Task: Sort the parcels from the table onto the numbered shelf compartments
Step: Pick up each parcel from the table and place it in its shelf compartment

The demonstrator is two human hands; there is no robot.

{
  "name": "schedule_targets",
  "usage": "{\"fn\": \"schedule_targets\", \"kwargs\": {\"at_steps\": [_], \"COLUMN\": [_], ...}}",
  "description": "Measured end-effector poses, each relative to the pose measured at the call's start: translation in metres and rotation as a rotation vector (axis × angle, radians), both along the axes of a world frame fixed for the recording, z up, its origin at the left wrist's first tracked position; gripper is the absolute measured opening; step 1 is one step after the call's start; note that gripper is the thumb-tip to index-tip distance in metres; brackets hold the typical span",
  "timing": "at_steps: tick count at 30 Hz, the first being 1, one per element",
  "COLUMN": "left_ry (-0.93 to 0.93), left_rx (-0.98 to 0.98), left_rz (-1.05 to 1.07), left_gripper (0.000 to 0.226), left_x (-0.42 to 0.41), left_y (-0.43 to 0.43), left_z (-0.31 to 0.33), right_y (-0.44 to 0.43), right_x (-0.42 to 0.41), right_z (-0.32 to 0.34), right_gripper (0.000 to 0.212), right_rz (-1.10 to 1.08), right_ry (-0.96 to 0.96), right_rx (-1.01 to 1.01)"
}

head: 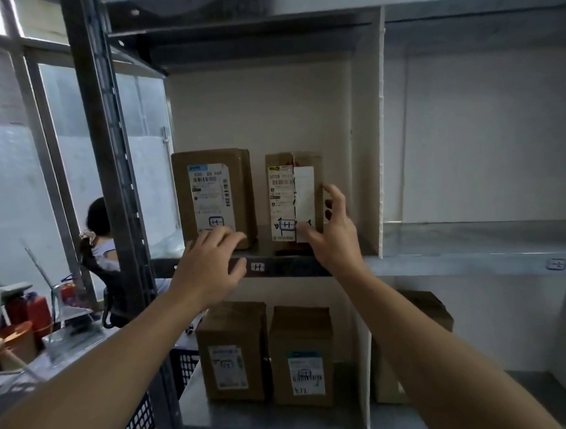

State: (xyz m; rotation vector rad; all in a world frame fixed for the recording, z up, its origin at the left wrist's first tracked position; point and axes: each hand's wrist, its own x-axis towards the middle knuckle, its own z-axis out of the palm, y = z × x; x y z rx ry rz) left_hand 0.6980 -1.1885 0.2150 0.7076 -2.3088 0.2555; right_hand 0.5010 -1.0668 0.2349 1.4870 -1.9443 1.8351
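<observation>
Centre frame: the right hand (333,234) pinches the torn-label parcel (282,194) by its right edge, setting it upright, label outward, above the shelf tag (257,267). The left hand (209,267), fingers relaxed and holding nothing, hovers by the neighbouring parcel (213,191), probably to steady it.

One feed only on my end: the head-worn wide-angle. It faces a metal shelf unit (108,158) nearly square-on and close up, about level with the middle shelf edge (441,265). Forearms enter from the bottom corners. The left hand (209,270) and right hand (335,237) sit near frame centre, the right gripping a parcel (284,194). Upper and lower compartments stack through the middle; the right bay runs off frame. The left margin catches a window (11,179) and a seated person (100,230) past the upright, which leans in frame.
</observation>
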Motion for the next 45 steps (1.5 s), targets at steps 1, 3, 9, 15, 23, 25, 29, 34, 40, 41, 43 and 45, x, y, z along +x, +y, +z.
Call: {"fn": "schedule_targets", "kwargs": {"at_steps": [1, 3, 9, 15, 23, 25, 29, 34, 40, 41, 43, 45], "left_ry": [-0.013, -0.031, -0.046, -0.047, -0.045, -0.033, 0.039, 0.087, 0.035, 0.028, 0.016, -0.008], "left_rx": [0.003, 0.008, 0.030, 0.039, 0.041, 0.045, 0.019, 0.011, 0.022, 0.020, 0.035, 0.072], "left_rz": [-0.011, -0.028, -0.028, -0.040, -0.060, -0.075, -0.127, -0.222, -0.238, -0.242, -0.250, -0.259], "left_gripper": [0.046, 0.045, 0.044, 0.045, 0.044, 0.043, 0.041, 0.041, 0.047, 0.047, 0.044, 0.042], "left_x": [-0.001, -0.003, -0.008, -0.005, -0.004, -0.004, -0.003, -0.007, -0.029, -0.035, -0.048, -0.063], "left_y": [-0.001, -0.004, -0.007, -0.011, -0.001, 0.002, 0.016, 0.040, 0.089, 0.100, 0.125, 0.152], "left_z": [-0.001, -0.003, -0.012, -0.014, -0.014, -0.017, -0.024, -0.030, -0.038, -0.038, -0.041, -0.046], "right_y": [0.000, -0.001, -0.004, -0.009, -0.006, 0.003, 0.024, 0.055, 0.108, 0.122, 0.153, 0.190], "right_x": [0.001, 0.001, 0.003, -0.001, 0.001, 0.003, 0.010, 0.006, -0.013, -0.018, -0.029, -0.042], "right_z": [0.001, 0.003, 0.010, 0.013, 0.006, 0.001, -0.018, -0.046, -0.062, -0.065, -0.073, -0.078], "right_gripper": [0.084, 0.090, 0.092, 0.085, 0.081, 0.075, 0.054, 0.034, 0.030, 0.031, 0.034, 0.033], "right_rz": [-0.007, -0.011, -0.009, -0.037, -0.099, -0.119, -0.160, -0.207, -0.288, -0.316, -0.373, -0.410], "right_ry": [-0.005, -0.010, -0.092, -0.095, -0.040, -0.002, 0.155, 0.448, 0.628, 0.629, 0.635, 0.638], "right_rx": [0.005, 0.018, 0.054, 0.089, 0.066, 0.052, 0.055, 0.055, 0.121, 0.166, 0.267, 0.364]}}
